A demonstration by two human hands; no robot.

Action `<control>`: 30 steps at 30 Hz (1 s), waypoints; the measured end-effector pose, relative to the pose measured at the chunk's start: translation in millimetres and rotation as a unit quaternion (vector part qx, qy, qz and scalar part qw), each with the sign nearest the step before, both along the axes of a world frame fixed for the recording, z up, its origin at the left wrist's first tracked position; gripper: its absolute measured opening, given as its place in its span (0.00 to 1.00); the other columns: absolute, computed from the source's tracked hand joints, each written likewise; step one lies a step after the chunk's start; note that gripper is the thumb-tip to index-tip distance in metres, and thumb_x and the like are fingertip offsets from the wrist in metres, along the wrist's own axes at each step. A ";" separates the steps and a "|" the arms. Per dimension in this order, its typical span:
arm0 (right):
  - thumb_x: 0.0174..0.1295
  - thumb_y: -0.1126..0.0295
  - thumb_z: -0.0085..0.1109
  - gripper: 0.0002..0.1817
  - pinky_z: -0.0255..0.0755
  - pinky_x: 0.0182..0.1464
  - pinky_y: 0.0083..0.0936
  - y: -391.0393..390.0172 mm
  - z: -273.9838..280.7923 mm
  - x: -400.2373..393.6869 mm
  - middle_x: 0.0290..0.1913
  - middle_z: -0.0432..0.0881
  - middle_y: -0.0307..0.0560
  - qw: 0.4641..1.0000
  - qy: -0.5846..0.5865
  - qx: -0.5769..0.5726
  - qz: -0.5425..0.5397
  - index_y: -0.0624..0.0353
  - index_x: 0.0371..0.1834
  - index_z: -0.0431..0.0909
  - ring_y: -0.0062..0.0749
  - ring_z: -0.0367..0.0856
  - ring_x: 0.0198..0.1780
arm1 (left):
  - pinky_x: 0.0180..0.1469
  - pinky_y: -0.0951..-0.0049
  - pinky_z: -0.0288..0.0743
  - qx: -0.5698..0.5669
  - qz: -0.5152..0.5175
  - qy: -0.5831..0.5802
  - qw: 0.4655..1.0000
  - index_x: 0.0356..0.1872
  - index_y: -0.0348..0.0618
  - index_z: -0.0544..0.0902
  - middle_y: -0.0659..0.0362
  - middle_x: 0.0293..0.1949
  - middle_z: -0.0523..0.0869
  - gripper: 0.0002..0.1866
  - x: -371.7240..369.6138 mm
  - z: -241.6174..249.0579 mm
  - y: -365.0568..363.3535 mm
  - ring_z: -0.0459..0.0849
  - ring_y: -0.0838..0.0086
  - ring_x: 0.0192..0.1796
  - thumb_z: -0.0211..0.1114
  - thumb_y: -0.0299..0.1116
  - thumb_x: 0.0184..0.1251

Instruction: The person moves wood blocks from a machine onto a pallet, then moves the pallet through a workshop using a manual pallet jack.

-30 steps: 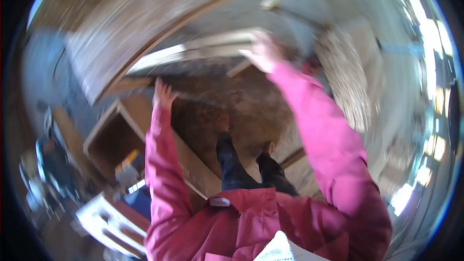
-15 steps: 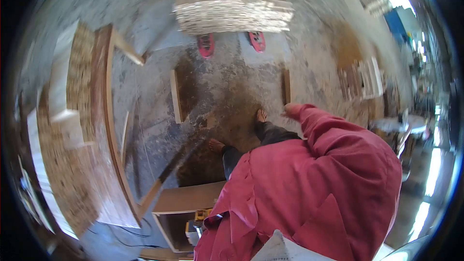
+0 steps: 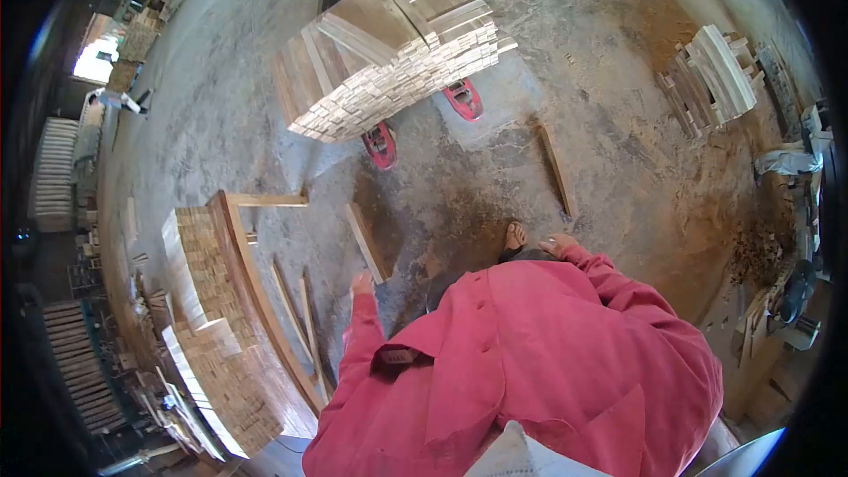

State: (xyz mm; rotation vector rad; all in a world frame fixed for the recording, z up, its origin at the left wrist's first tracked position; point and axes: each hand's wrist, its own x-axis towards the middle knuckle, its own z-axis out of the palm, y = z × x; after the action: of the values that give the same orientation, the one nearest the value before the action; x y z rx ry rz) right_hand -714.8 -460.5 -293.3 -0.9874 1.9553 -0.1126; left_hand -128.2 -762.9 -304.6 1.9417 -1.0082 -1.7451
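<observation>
My left hand (image 3: 362,283) is beside the near end of a short wooden block (image 3: 367,243) on the concrete floor. Its fingers are small and blurred, so their grip does not show. Over the dark trousers, close to my bare foot (image 3: 516,234), is my right hand (image 3: 558,245), with its fingers stretched out and nothing visible in them. A second wooden block (image 3: 557,173) lies on the floor ahead of it. Beyond both blocks a large stack of wooden boards (image 3: 397,71) rests on the red-tipped forks (image 3: 381,147) of a pallet jack.
Stacked wood pieces (image 3: 221,300) stand at left beside a reddish-brown wooden frame (image 3: 256,296). Loose sticks (image 3: 296,309) lie next to it. More boards (image 3: 711,79) are piled at right. A person (image 3: 119,100) is far off at upper left.
The view has turned and moved, and the board stack appears tilted. My left hand has come into sight near the left block. The cabinet with the yellow tool has left view.
</observation>
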 end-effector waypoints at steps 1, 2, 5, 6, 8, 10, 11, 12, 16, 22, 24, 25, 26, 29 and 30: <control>0.62 0.34 0.55 0.41 0.70 0.66 0.43 4.3 -8.0 -13.5 0.58 0.83 0.64 0.999 0.020 -0.009 -0.036 0.62 0.61 0.80 0.59 0.78 0.63 | 0.28 0.66 0.72 -0.013 -0.048 0.016 0.999 0.55 0.49 0.80 0.64 0.31 0.81 0.21 -46.0 5.6 -15.9 0.79 0.73 0.30 0.70 0.47 0.66; 0.63 0.36 0.56 0.39 0.70 0.66 0.43 3.8 -3.6 -28.8 0.58 0.83 0.64 0.998 0.014 0.012 -0.052 0.63 0.60 0.81 0.59 0.79 0.63 | 0.25 0.70 0.69 -0.028 -0.094 0.033 0.995 0.56 0.48 0.80 0.67 0.30 0.79 0.21 -97.5 17.1 -32.6 0.76 0.79 0.28 0.68 0.48 0.70; 0.64 0.37 0.56 0.38 0.71 0.65 0.44 21.6 -43.4 -82.4 0.57 0.82 0.65 0.993 0.059 0.004 -0.106 0.63 0.59 0.81 0.59 0.79 0.62 | 0.61 0.67 0.75 -0.080 -0.173 -0.025 0.981 0.68 0.33 0.74 0.45 0.60 0.83 0.36 -211.6 29.1 -32.7 0.83 0.63 0.59 0.71 0.48 0.66; 0.64 0.37 0.56 0.38 0.71 0.65 0.44 18.5 -37.9 -99.8 0.57 0.82 0.65 0.992 0.058 0.008 -0.114 0.63 0.59 0.81 0.59 0.79 0.62 | 0.50 0.71 0.75 -0.076 -0.238 -0.038 0.967 0.68 0.36 0.74 0.51 0.56 0.84 0.36 -232.8 24.8 -34.9 0.83 0.69 0.52 0.71 0.48 0.66; 0.63 0.36 0.57 0.41 0.70 0.67 0.43 9.6 -11.8 -138.5 0.61 0.81 0.64 0.985 0.008 0.083 -0.154 0.65 0.62 0.79 0.56 0.77 0.66 | 0.43 0.71 0.77 -0.060 -0.327 -0.067 0.941 0.68 0.39 0.75 0.56 0.53 0.85 0.35 -261.6 6.4 -42.5 0.83 0.73 0.47 0.71 0.50 0.66; 0.62 0.37 0.59 0.40 0.70 0.67 0.43 3.0 3.5 -160.6 0.60 0.81 0.64 0.977 0.010 0.060 -0.204 0.65 0.62 0.79 0.56 0.77 0.65 | 0.55 0.67 0.75 -0.063 -0.396 -0.105 0.910 0.67 0.36 0.76 0.48 0.58 0.83 0.38 -276.2 -2.0 -50.1 0.82 0.64 0.56 0.70 0.54 0.64; 0.61 0.37 0.60 0.40 0.70 0.67 0.44 0.9 10.4 -171.7 0.60 0.81 0.64 0.969 0.016 0.032 -0.243 0.65 0.61 0.80 0.57 0.77 0.65 | 0.67 0.63 0.72 -0.072 -0.453 -0.143 0.877 0.66 0.33 0.77 0.40 0.63 0.81 0.41 -285.3 -7.3 -55.8 0.81 0.56 0.65 0.69 0.59 0.63; 0.61 0.37 0.60 0.40 0.70 0.67 0.44 3.8 6.0 -181.0 0.60 0.81 0.64 0.967 0.020 0.042 -0.252 0.65 0.61 0.80 0.57 0.77 0.65 | 0.67 0.63 0.72 -0.065 -0.462 -0.135 0.874 0.66 0.33 0.77 0.40 0.63 0.81 0.41 -293.8 -14.3 -64.9 0.81 0.56 0.65 0.69 0.59 0.63; 0.62 0.35 0.58 0.38 0.74 0.57 0.45 18.5 -41.9 -203.7 0.52 0.85 0.65 0.935 0.115 -0.049 -0.331 0.65 0.49 0.84 0.58 0.83 0.56 | 0.68 0.61 0.72 0.068 -0.627 -0.249 0.735 0.63 0.31 0.79 0.38 0.62 0.81 0.45 -330.5 -50.4 -127.8 0.80 0.52 0.66 0.69 0.64 0.59; 0.57 0.31 0.57 0.40 0.73 0.63 0.46 1.6 -45.3 -213.8 0.56 0.83 0.65 0.904 -0.029 0.171 -0.390 0.60 0.52 0.86 0.58 0.79 0.63 | 0.68 0.60 0.72 -0.015 -0.706 -0.237 0.667 0.61 0.29 0.80 0.39 0.61 0.82 0.46 -473.0 -72.3 -265.7 0.80 0.51 0.66 0.69 0.65 0.57; 0.57 0.36 0.60 0.35 0.75 0.59 0.48 -9.1 -76.7 -203.4 0.54 0.84 0.64 0.903 -0.019 0.164 -0.397 0.58 0.50 0.87 0.57 0.81 0.60 | 0.66 0.60 0.73 -0.078 -0.617 -0.230 0.749 0.62 0.35 0.81 0.39 0.60 0.83 0.43 -567.1 -22.5 -311.1 0.81 0.51 0.64 0.70 0.64 0.57; 0.57 0.39 0.62 0.32 0.76 0.58 0.49 6.6 -143.2 -194.8 0.53 0.85 0.62 0.929 0.031 0.147 -0.340 0.56 0.51 0.87 0.56 0.82 0.59 | 0.66 0.60 0.73 -0.101 -0.619 -0.227 0.745 0.62 0.35 0.81 0.39 0.60 0.83 0.43 -613.9 -0.1 -334.9 0.81 0.51 0.64 0.70 0.64 0.57; 0.57 0.39 0.62 0.32 0.76 0.58 0.49 -8.9 -127.7 -213.2 0.54 0.85 0.62 0.919 -0.014 0.155 -0.361 0.56 0.51 0.87 0.56 0.82 0.59 | 0.66 0.60 0.73 -0.117 -0.616 -0.225 0.746 0.63 0.36 0.80 0.39 0.60 0.83 0.42 -659.5 13.1 -358.4 0.81 0.51 0.64 0.71 0.63 0.57; 0.57 0.38 0.62 0.33 0.76 0.59 0.49 -64.9 -93.1 -275.5 0.55 0.84 0.62 0.895 -0.090 0.157 -0.407 0.56 0.52 0.87 0.56 0.82 0.60 | 0.65 0.61 0.74 -0.127 -0.590 -0.189 0.775 0.65 0.37 0.78 0.41 0.59 0.84 0.42 -779.3 17.7 -428.3 0.83 0.53 0.63 0.72 0.61 0.58; 0.57 0.38 0.62 0.33 0.76 0.59 0.49 -78.4 -96.2 -298.7 0.55 0.84 0.62 0.894 -0.102 0.155 -0.409 0.56 0.52 0.87 0.55 0.82 0.60 | 0.64 0.60 0.74 -0.167 -0.588 -0.190 0.768 0.65 0.37 0.78 0.42 0.58 0.85 0.42 -821.2 33.7 -443.9 0.83 0.53 0.62 0.71 0.61 0.58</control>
State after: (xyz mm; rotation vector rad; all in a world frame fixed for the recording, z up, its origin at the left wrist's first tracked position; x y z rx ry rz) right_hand -1013.5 -538.8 -389.6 0.0991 1.9861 -0.3469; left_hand -949.4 -1206.8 -270.9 1.4444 -2.8930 -1.3678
